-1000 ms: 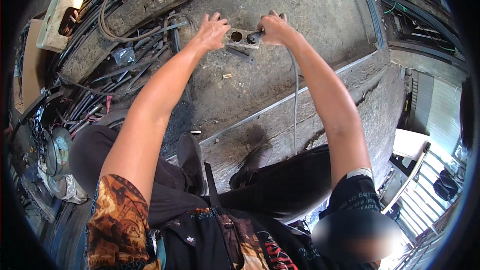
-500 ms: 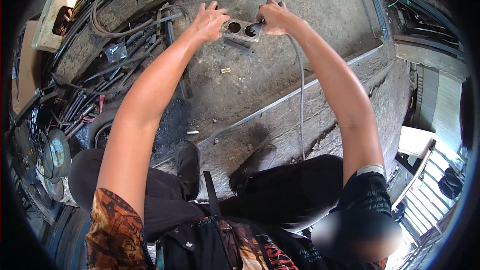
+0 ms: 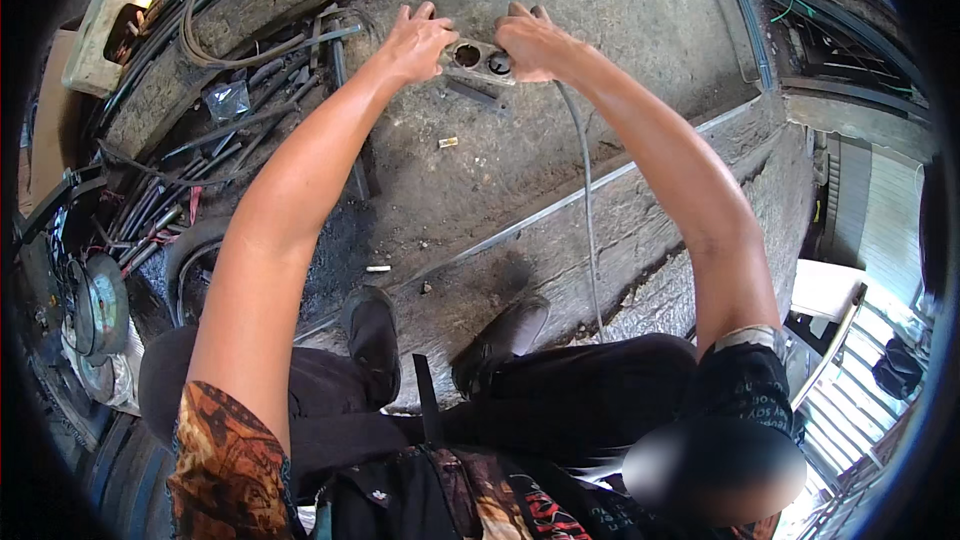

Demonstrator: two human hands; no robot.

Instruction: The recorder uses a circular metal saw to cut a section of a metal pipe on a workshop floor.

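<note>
A pale socket block (image 3: 482,52) with two round dark openings showing lies on the concrete floor ahead of me. My left hand (image 3: 418,43) grips its left end, thumb side against the block and the other fingers bent beyond it. At the opposite end my right hand (image 3: 535,43) is closed, covering the block's right edge. From under that hand a grey cable (image 3: 586,180) runs back toward my right knee. The cable's plug is hidden by my fingers. Just on the near side of the block rests a short dark metal bar (image 3: 472,93).
Metal rods and scrap (image 3: 200,155) crowd the left, beside a thick wooden beam (image 3: 240,30) and a pale plastic container (image 3: 107,37). A metal edge strip (image 3: 500,235) crosses the floor before my boots (image 3: 373,340). Long bars (image 3: 745,15) lie along the right.
My right hand has moved left with the cable, over the block's right end. The black plug visible in its fingers earlier is now covered. My left hand stays on the block.
</note>
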